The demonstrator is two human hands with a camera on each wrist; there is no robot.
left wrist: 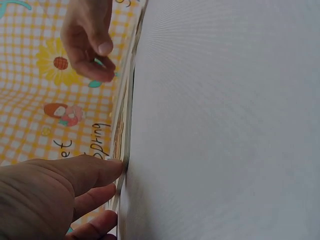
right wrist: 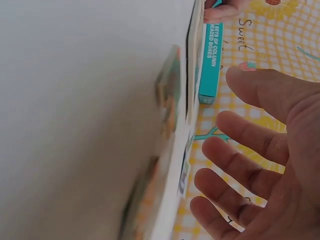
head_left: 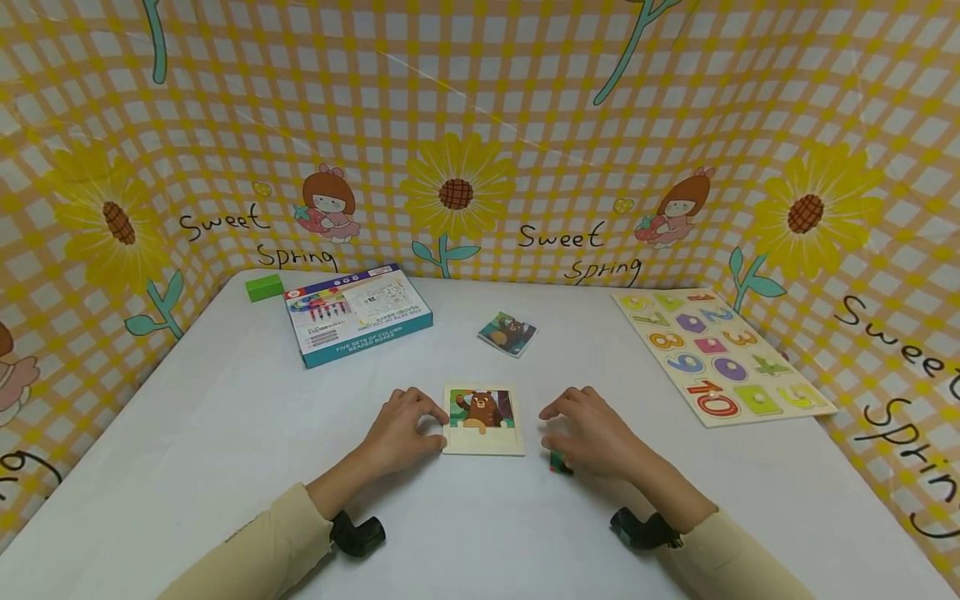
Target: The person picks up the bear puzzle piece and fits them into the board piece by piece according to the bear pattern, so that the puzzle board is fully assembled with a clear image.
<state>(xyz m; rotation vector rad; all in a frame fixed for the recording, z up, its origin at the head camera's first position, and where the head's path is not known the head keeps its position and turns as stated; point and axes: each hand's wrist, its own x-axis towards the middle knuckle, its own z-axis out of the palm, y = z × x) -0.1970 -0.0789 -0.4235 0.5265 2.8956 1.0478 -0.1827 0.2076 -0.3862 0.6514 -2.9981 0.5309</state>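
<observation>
A wooden puzzle tray (head_left: 483,446) lies in front of me, its upper part filled by a brown bear picture (head_left: 480,408) and its lower strip bare wood. My left hand (head_left: 405,429) touches the tray's left edge with thumb and fingertips; the left wrist view shows the thumb (left wrist: 97,171) against that edge. To the right of the tray, my right hand (head_left: 592,433) hovers with fingers spread and nothing in them. Below it a dark green puzzle piece (head_left: 558,463) partly shows. Two blurred pieces, a nearer one (right wrist: 137,202) and a farther one (right wrist: 169,80), appear in the right wrist view.
Behind the tray lies a small stack of bear picture cards (head_left: 508,333). A flat boxed set (head_left: 360,312) sits at the back left, beside a green block (head_left: 264,287). At the right lies a wooden number board (head_left: 723,358). Patterned cloth walls surround the white table.
</observation>
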